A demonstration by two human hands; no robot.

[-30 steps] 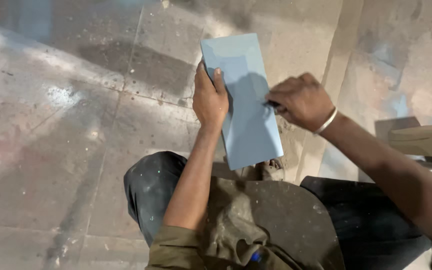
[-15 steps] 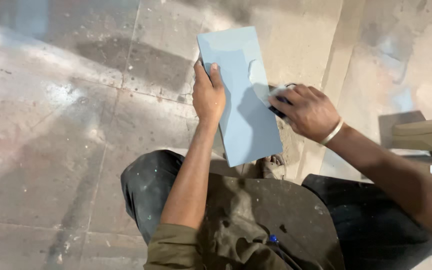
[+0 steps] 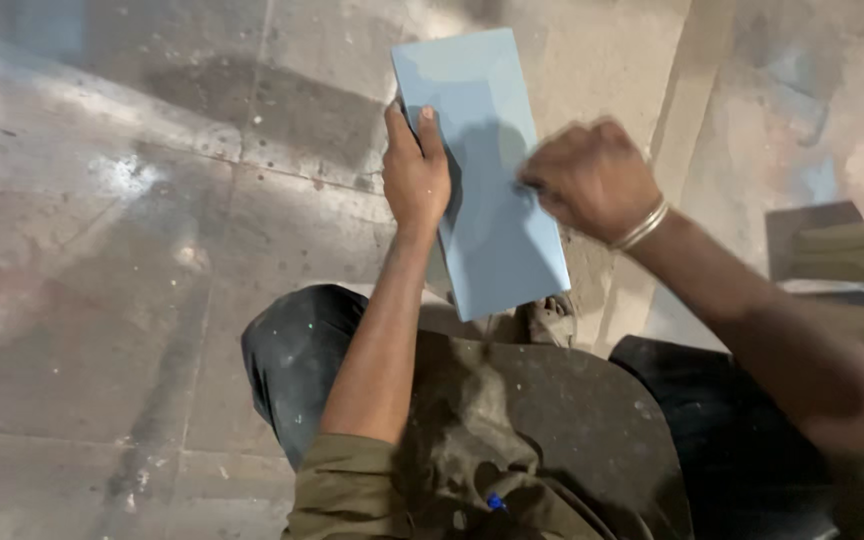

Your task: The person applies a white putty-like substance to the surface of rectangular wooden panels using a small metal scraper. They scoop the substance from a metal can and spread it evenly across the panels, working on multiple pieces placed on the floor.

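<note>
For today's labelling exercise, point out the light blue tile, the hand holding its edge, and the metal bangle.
light blue tile [image 3: 497,245], head view, on its bare lower face.
left hand [image 3: 415,175], head view, on the back of the hand.
metal bangle [image 3: 642,226], head view, on the band at the right wrist.

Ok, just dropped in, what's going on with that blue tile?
A person crouched over a stone floor holds a pale blue rectangular tile up in front of them. The left hand grips the tile's left edge, thumb on its face. The right hand, with a metal bangle at the wrist, is at the tile's right edge and is motion-blurred; whether it holds a tool cannot be told. A wooden piece lies at the right edge of the view.
</note>
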